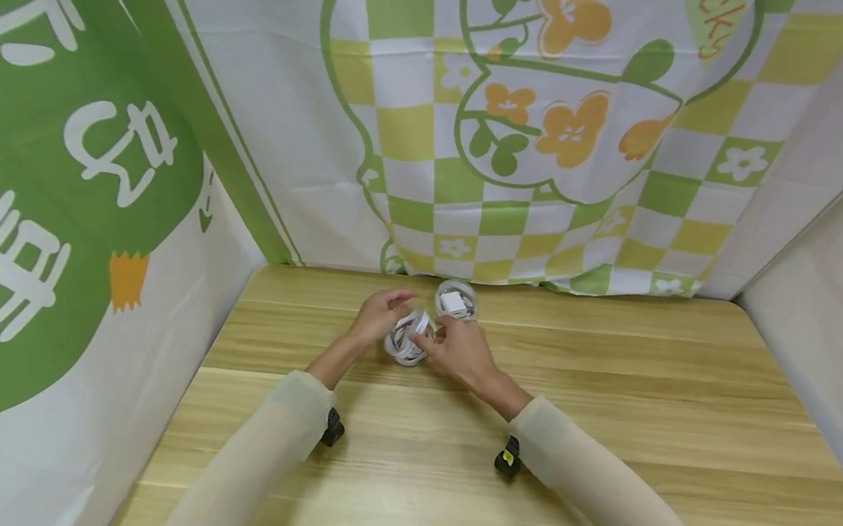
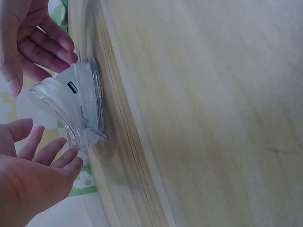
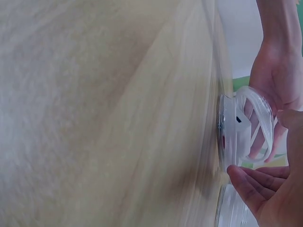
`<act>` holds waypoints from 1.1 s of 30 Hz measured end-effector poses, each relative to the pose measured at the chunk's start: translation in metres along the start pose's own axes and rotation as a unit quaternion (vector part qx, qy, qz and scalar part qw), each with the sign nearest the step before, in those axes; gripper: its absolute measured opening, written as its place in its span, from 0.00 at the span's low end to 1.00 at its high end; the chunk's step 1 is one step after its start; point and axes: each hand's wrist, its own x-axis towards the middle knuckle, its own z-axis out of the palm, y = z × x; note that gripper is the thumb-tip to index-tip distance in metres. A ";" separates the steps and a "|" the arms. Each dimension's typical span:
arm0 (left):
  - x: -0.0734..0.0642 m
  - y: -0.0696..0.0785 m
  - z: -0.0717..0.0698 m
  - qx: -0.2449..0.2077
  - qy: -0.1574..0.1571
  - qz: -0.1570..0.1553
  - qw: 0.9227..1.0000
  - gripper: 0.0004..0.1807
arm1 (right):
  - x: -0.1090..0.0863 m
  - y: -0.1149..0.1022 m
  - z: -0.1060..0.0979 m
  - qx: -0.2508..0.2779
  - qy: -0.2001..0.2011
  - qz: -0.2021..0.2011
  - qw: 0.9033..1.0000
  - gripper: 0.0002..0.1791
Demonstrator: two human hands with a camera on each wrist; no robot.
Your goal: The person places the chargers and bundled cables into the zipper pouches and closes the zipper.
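Note:
A round clear zip pouch [image 1: 405, 347] stands on the table between my hands, its lid raised along the zip in both wrist views. Inside sits a white charger [image 3: 243, 135] with a dark USB port. My left hand [image 1: 379, 316] is beside the pouch's left side, fingers loosely bent and spread, holding nothing. From the right, my right hand [image 1: 465, 352] reaches the pouch, fingertips at its rim and thumb apart from the fingers. Just behind the right hand lies a second clear round pouch [image 1: 470, 291], with a white charger block [image 1: 453, 302] and a cable.
The wood-grain table [image 1: 600, 462] ends at a patterned cloth [image 1: 471, 217] close behind the pouches. A green and white cloth [image 1: 116, 403] hangs on the left, and a pale one [image 1: 842, 275] on the right. Small black cameras [image 1: 508, 458] are worn at the wrists.

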 end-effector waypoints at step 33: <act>0.007 -0.011 0.001 0.169 -0.060 0.100 0.979 0.18 | 0.000 0.000 0.007 0.037 -0.013 0.007 0.999 0.14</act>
